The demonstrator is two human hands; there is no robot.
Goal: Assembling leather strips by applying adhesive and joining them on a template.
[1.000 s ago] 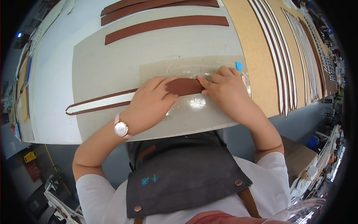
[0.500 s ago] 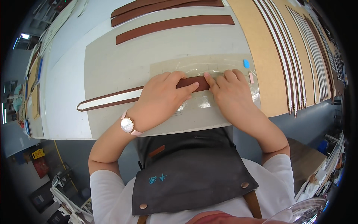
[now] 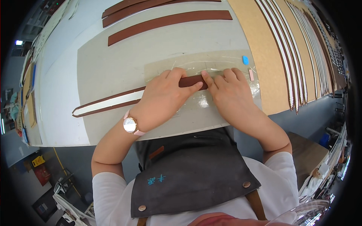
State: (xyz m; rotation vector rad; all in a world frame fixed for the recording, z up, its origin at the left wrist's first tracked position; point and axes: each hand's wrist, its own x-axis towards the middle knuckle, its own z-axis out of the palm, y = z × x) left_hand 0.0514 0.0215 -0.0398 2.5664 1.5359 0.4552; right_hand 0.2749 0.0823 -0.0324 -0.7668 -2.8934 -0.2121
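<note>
A long brown leather strip point(image 3: 191, 80) lies slantwise across the table in front of me. Its left part shows a white inner band point(image 3: 109, 105) between brown edges and ends in a pointed tip. Between my hands only plain brown shows, apparently the strip folded over on itself. My left hand point(image 3: 161, 94) holds this part, thumb stretched along the lower edge and fingers curled at the upper edge. With thumb and fingertips, my right hand point(image 3: 234, 92) grips the right end. That hand covers where the strip finishes.
A clear sheet point(image 3: 169, 62) lies under the work on a grey mat point(image 3: 109, 64). Beyond are more brown strips point(image 3: 169, 25). Right of my right hand sit a blue piece point(image 3: 245, 60) and a pink piece point(image 3: 251, 75). Several white-and-brown strips point(image 3: 281, 56) hang over the brown board's near edge.
The whole view has shifted and tilted slightly. Both hands stay on the strip in nearly the same grip, with the right fingertips still at its right end.
</note>
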